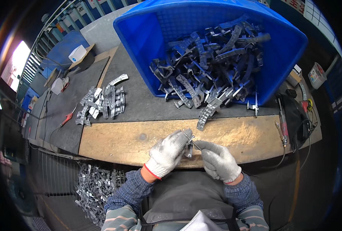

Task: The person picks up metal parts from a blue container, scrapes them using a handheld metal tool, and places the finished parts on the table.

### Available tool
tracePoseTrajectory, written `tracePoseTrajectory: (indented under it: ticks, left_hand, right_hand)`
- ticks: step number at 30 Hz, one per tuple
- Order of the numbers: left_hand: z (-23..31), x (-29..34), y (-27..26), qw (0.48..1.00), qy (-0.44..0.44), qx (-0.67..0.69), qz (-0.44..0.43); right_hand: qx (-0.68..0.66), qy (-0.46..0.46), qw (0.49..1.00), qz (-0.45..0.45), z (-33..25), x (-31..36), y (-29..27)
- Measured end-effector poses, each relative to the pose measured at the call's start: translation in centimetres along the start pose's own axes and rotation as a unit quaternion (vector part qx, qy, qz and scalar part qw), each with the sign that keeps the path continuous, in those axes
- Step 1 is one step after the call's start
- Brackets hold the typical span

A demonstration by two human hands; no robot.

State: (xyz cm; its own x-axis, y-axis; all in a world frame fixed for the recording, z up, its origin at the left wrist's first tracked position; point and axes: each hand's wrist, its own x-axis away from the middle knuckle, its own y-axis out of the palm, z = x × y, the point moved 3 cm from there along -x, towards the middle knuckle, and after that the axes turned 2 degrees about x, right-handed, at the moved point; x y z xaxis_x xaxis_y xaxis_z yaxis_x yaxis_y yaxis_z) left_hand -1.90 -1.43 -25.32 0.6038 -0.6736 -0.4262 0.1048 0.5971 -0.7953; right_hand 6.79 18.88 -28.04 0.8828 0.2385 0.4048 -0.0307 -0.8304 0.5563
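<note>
Over the front edge of the wooden board [117, 136], my left hand [166, 153], in a white knit glove, grips a small curved grey metal bracket [189, 151]. My right hand [218, 161], gloved too, has its fingers closed round a thin rod-like tool [196, 146], whose tip meets or lies very near the bracket. What kind of tool it is I cannot make out, since the glove covers most of it. Beyond my hands, similar metal brackets [205, 63] fill a tipped blue bin [138, 57], and some spill out at its mouth.
A smaller heap of brackets [103, 103] lies on the dark mat to the left, near a red-handled tool [67, 118]. At right are a red hand tool [284, 133] with a hose and a black bag-like object [297, 123]. Below left, many brackets [95, 188] sit beside wire mesh.
</note>
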Motion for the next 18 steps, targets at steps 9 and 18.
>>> tracePoseTrajectory:
  ticks: [9,18]
  left_hand:
    - [-2.8,1.2,1.9,0.75,-0.369,0.512,0.197]
    - [-3.4,1.5,1.4,0.643,-0.288,0.627,0.332]
  right_hand:
    - [0.682,-0.362,0.617,0.151,-1.9,1.2,1.5]
    - [0.614,-0.346,0.695,0.145,-0.1,0.8,1.2]
